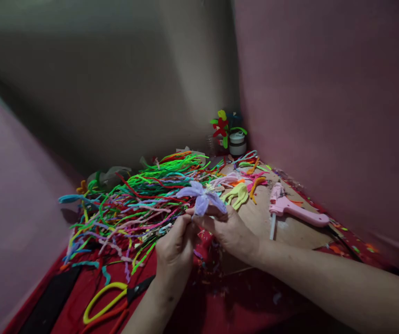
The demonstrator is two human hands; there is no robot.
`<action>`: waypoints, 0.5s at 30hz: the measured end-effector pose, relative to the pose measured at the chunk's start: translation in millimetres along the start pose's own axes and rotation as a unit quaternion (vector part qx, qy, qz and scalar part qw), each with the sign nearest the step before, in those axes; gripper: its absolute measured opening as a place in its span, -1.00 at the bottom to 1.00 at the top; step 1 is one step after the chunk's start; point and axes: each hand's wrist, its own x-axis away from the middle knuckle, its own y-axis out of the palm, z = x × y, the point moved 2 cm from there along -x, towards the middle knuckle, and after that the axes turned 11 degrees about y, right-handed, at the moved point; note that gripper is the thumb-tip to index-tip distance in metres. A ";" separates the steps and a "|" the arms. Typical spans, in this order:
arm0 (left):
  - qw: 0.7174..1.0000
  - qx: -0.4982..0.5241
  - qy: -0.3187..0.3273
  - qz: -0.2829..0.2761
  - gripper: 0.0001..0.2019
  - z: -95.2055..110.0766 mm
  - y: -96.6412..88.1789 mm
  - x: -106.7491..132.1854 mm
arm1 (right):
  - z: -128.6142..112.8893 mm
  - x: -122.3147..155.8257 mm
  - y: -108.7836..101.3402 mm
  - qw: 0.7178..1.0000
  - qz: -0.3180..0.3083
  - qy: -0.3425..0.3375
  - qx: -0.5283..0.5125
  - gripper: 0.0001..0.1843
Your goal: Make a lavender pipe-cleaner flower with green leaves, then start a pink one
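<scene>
A small lilac pipe-cleaner flower is held up between both hands above a red cloth. My left hand is closed, pinching the flower's base from below. My right hand is closed too, its fingers gripping under the petals from the right. Behind the flower spreads a big loose heap of pipe cleaners in green, red, pink, blue and yellow.
A pink glue gun lies on a brown board at right. Yellow-handled scissors lie at front left. A finished red and green flower stands beside a white jar in the far corner. Pink walls close in on both sides.
</scene>
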 end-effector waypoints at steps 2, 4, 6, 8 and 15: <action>0.997 0.073 -0.025 -0.004 -0.95 -2.8 -0.6 0.0 | 1.7 0.5 1.7 1.000 -0.013 0.006 -0.002 -0.81; 0.986 0.152 -0.068 -0.029 -0.94 -5.0 -1.3 -1.0 | 3.7 -0.3 3.4 0.998 -0.059 0.020 -0.024 -0.76; 0.970 0.208 -0.105 -0.062 -0.91 -6.0 -1.5 -2.1 | 5.5 -2.0 4.1 0.992 -0.106 0.041 -0.047 -0.73; 0.957 0.247 -0.130 -0.076 -0.90 -6.3 -0.3 -2.9 | 6.9 -3.6 3.0 0.988 -0.127 0.064 -0.053 -0.70; 0.914 0.351 -0.191 -0.064 -0.90 -9.9 31.7 -8.1 | 7.7 5.0 -16.3 0.992 -0.071 0.094 0.046 -0.77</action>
